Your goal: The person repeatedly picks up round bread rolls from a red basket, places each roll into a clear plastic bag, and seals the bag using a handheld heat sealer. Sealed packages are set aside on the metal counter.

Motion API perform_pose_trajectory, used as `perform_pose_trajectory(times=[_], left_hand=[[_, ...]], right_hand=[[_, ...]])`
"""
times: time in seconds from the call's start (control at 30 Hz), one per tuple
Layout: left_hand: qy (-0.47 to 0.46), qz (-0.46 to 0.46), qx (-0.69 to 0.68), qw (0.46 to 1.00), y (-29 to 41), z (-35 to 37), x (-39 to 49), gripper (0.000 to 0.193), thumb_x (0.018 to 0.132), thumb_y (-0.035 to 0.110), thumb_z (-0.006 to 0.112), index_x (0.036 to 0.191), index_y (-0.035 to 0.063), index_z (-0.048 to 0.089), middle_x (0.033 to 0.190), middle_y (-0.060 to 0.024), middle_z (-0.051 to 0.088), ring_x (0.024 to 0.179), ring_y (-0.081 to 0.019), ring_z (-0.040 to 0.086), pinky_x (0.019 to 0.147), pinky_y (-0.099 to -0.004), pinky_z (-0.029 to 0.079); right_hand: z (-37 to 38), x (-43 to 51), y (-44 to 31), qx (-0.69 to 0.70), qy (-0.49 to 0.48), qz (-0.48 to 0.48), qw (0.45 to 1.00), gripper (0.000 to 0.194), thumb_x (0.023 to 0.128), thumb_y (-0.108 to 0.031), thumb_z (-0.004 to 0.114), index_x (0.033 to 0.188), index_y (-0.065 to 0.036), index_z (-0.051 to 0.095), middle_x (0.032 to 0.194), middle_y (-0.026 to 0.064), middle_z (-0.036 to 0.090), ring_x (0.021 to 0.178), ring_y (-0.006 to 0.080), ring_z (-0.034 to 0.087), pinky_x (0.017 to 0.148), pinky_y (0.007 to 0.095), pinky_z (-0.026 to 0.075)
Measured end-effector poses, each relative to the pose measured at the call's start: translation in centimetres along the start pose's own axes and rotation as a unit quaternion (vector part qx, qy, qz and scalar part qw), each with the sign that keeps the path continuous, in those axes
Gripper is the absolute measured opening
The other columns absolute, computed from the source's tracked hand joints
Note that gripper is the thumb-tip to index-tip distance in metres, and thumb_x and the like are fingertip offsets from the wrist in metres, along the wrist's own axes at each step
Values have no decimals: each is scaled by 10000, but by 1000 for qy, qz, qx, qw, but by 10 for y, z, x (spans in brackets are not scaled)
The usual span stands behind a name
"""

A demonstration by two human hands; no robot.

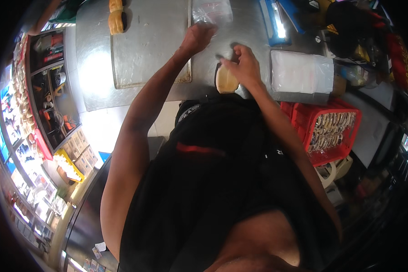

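Note:
My left hand (pixel 199 38), its fingers curled and blurred, is at the near edge of a stack of clear plastic bags (pixel 212 10). Whether it grips a bag, I cannot tell. My right hand (pixel 244 64) has its thumb and fingers apart, with nothing visible between them. Below its thumb a pale bread roll (pixel 227 81) lies near the front edge of the steel table (pixel 204 74); the thumb hides part of its top. To the left is a metal baking tray (pixel 151 51), with golden bread rolls (pixel 116 20) along its far left edge.
A pack of white plastic bags (pixel 301 72) lies right of my right hand, with a blue box (pixel 275 23) behind it. Beneath the table's right end, a red plastic crate (pixel 355 136) holds many wrapped items. Left of the table stands a shelf cabinet (pixel 51 88).

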State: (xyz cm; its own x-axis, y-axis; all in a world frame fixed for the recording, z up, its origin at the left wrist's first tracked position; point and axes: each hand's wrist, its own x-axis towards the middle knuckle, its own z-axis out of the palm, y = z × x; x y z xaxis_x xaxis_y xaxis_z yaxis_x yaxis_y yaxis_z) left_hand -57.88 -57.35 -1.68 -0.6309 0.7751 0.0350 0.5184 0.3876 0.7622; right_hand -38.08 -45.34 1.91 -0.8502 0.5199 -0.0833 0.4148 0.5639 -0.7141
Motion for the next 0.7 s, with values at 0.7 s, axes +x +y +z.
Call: perform_pose_trajectory(times=[0.7], left_hand=[[-32, -226, -408, 884, 51, 17, -32, 465, 957, 395, 775, 686, 44, 633, 683, 6, 585, 647, -60, 525, 577, -252, 449]], right_hand=[[-4, 20, -28, 358, -87, 112, 923, 155, 960, -133, 740, 1012, 12, 727, 796, 54, 717, 731, 100, 666, 699, 270, 554]])
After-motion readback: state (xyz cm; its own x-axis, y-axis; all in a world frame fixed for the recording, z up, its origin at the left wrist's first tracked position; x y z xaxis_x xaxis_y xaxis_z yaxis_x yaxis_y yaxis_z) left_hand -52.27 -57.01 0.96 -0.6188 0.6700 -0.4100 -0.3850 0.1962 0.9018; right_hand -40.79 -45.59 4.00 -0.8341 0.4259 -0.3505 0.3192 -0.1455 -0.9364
